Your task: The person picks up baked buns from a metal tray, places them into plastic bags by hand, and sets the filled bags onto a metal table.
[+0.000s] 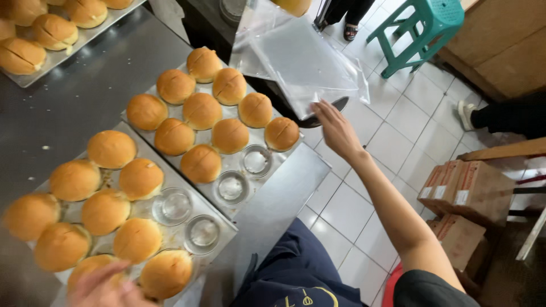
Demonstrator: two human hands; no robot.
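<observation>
Over the steel counter, head view — hands at buns and bags.
Right hand (335, 129) reaches out, fingers loosely spread, fingertips touching the edge of a clear plastic bag (304, 62) without gripping it; left hand (105, 287), blurred, rests on a golden bun (91, 267) in the near baking tray (224, 230) — grip unclear.

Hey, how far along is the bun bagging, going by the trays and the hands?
Done: four tray cups sit empty, two per tray. In hand: the right hand touches the clear bags; the left hand rests on a bun on the near tray. Left: about nine buns on the near tray, ten on the far tray, more on a third tray.
</observation>
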